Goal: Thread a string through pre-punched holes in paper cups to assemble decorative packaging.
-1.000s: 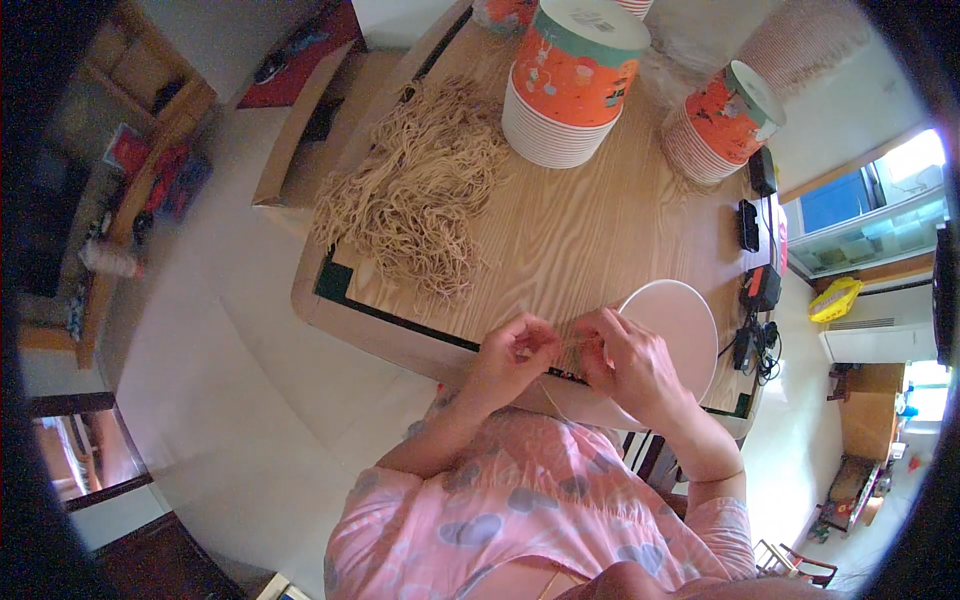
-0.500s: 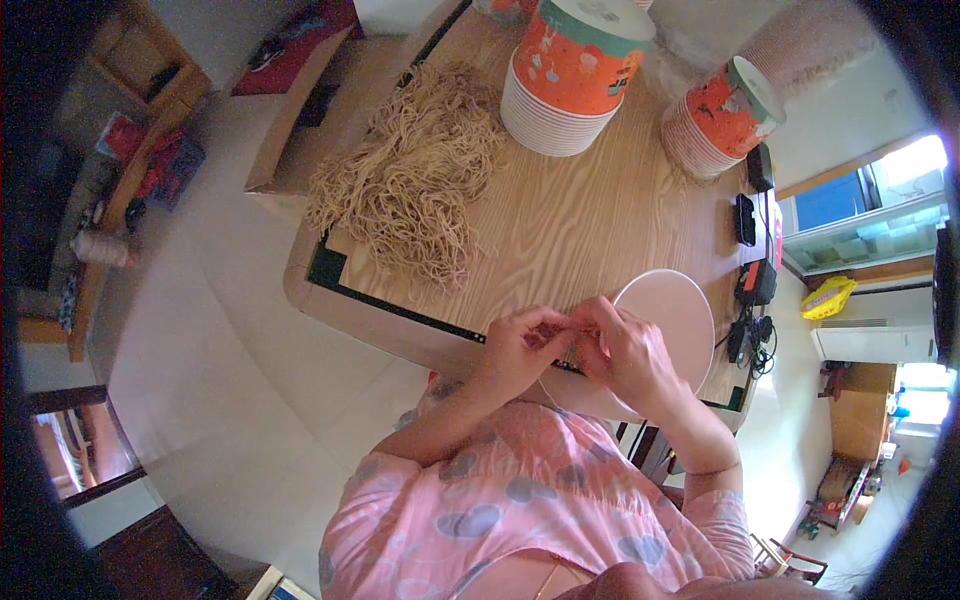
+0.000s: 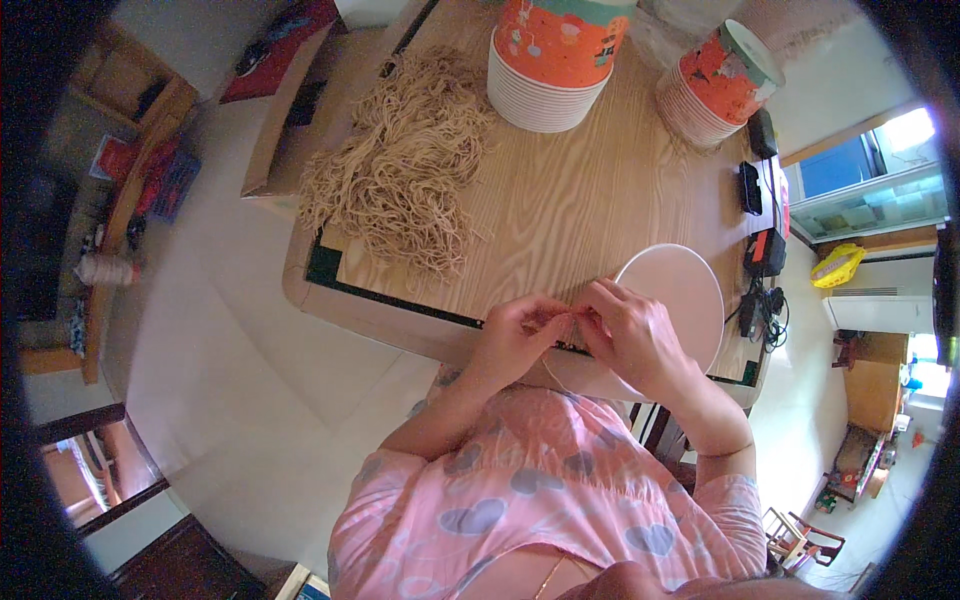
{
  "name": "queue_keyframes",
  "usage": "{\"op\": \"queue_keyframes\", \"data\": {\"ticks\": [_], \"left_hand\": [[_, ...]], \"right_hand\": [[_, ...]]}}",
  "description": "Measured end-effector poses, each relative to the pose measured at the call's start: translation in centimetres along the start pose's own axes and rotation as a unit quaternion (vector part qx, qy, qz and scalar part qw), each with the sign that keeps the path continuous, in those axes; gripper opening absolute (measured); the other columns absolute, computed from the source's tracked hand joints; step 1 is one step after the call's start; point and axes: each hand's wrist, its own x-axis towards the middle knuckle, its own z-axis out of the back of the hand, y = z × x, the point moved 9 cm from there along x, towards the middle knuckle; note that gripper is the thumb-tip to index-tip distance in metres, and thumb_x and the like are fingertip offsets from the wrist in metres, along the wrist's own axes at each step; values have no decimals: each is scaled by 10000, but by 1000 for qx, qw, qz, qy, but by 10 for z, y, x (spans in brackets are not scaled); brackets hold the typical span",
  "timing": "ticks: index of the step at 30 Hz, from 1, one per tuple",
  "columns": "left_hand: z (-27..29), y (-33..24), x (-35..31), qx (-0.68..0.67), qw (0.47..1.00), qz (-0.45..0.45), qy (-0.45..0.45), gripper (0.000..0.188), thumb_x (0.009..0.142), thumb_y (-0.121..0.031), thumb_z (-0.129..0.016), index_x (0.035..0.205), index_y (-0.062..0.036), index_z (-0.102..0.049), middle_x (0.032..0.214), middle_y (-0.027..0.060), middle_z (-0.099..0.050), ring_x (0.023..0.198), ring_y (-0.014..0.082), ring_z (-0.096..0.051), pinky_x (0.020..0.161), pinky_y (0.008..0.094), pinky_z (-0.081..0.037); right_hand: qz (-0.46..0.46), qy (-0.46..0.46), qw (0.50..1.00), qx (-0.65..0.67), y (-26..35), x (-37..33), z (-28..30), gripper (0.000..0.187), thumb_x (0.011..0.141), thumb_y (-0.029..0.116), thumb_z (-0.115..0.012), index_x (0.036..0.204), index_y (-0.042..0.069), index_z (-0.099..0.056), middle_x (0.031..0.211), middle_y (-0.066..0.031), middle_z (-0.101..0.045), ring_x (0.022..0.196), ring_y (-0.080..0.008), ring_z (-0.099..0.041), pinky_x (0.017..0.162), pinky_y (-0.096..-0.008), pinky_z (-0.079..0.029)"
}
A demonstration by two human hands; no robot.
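Observation:
My left hand [image 3: 518, 335] and my right hand [image 3: 628, 335] meet at the near edge of a wooden table [image 3: 580, 200], fingers pinched together on a thin tan string [image 3: 572, 318] stretched between them. Under my right hand lies a white round paper lid [image 3: 690, 290]. A large loose pile of tan strings [image 3: 405, 185] lies on the table to the far left of my hands.
Two stacks of orange printed paper bowls stand at the table's far side, one tall [image 3: 555, 55] and one tilted [image 3: 720, 80]. Black chargers and cables [image 3: 762, 250] sit at the right edge. A cardboard box [image 3: 300, 110] stands left of the table on a pale floor.
My hands stay pinched together at the table's near edge; the fingers shifted slightly on the string. The view has drifted a little.

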Motion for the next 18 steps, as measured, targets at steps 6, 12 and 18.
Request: {"op": "queue_keyframes", "data": {"ticks": [6, 12, 18], "left_hand": [[3, 6, -1, -1, 1000, -7, -9, 156, 825, -93, -638, 949, 0, -629, 795, 32, -650, 699, 74, -594, 609, 218, -488], [12, 20, -4, -39, 999, 17, -8, 152, 833, -99, -634, 948, -1, -631, 779, 26, -648, 670, 63, -582, 573, 214, -476], [17, 29, -6, -123, 989, 76, 5, 146, 868, -145, -604, 933, -20, -641, 729, 14, -630, 546, 42, -503, 472, 190, -407]], "right_hand": [[-5, 4, 1000, 2, -3, -1, -3, 79, 776, 59, -567, 833, 22, -527, 771, -137, -544, 696, -335, -572, 600, -396, -463], [1, 22, 1000, 3, 0, 1, -3, 85, 784, 83, -581, 837, 30, -540, 765, -125, -538, 684, -327, -577, 583, -393, -461], [18, 13, 1000, 10, -1, 1, -5, 89, 788, 109, -591, 831, 39, -557, 763, -116, -538, 670, -325, -576, 575, -400, -464]]}}
